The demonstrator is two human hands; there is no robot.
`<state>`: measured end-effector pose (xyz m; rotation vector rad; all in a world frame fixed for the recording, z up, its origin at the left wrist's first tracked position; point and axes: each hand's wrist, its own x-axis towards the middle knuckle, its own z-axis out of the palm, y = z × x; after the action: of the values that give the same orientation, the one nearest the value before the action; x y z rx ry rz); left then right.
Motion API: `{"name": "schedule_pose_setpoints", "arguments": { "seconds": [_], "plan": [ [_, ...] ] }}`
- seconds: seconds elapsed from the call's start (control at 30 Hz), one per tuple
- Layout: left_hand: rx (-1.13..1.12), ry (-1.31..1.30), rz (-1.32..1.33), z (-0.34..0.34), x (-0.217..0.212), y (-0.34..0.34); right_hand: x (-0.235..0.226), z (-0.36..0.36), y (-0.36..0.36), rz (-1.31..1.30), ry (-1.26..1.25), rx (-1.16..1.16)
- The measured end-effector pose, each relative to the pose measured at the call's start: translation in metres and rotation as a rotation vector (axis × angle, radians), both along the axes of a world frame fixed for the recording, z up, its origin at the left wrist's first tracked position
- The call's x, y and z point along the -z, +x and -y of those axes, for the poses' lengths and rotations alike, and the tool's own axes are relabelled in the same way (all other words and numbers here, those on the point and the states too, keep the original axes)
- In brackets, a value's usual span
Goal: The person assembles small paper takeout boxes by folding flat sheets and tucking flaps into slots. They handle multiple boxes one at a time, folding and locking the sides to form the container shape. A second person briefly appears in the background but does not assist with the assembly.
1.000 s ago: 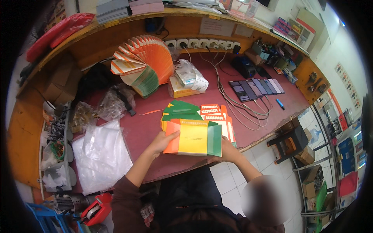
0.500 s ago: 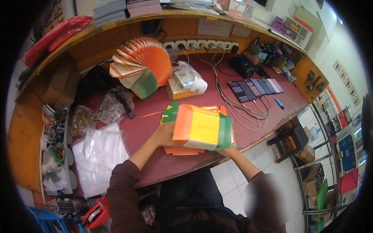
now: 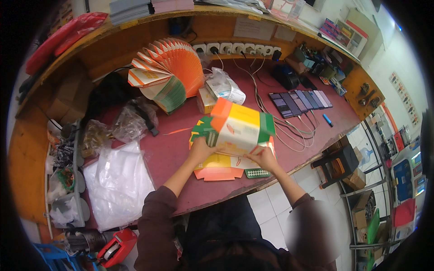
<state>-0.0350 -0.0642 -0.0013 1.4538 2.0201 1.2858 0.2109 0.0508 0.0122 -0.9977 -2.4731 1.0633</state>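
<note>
A folded carton (image 3: 239, 128) in orange, white, yellow and green is held up above the table, tilted, its white printed side toward me. My right hand (image 3: 266, 159) grips its lower right edge, thumb on the white side. At the lower left edge, my left hand (image 3: 201, 151) is closed on the carton, fingertips partly hidden. Beneath it lie flat, unfolded cartons (image 3: 219, 173) with orange and green flaps. Farther back, a fanned stack of folded flat cartons (image 3: 181, 70) stands beside a plastic-wrapped white packet (image 3: 228, 90) on a box.
Several phones (image 3: 300, 100) with charging cables lie at the right, near a blue marker (image 3: 327, 120). A power strip (image 3: 237, 48) runs along the back. Clear plastic bags (image 3: 118, 185) cover the table's left, above a red tape dispenser (image 3: 118, 246). A black stool (image 3: 335, 165) stands right.
Both hands have shifted on the carton, the left lower along its edge. The carton has moved up and right and turned so its white printed side shows, exposing more of the flat cartons below.
</note>
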Motion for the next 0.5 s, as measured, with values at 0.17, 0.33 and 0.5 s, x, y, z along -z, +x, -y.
{"name": "schedule_pose_setpoints", "arguments": {
  "seconds": [0.17,0.33,0.5],
  "plan": [
    [-0.104,-0.212,-0.065,-0.010,0.006,0.004,-0.012,-0.023,-0.018,0.092,-0.238,0.098],
    [-0.212,-0.220,-0.200,0.003,0.019,0.012,0.005,0.000,-0.013,0.035,-0.116,0.099],
    [-0.065,0.127,-0.046,0.018,-0.008,0.014,-0.011,0.013,-0.010,-0.245,0.203,0.013]
  ]
}}
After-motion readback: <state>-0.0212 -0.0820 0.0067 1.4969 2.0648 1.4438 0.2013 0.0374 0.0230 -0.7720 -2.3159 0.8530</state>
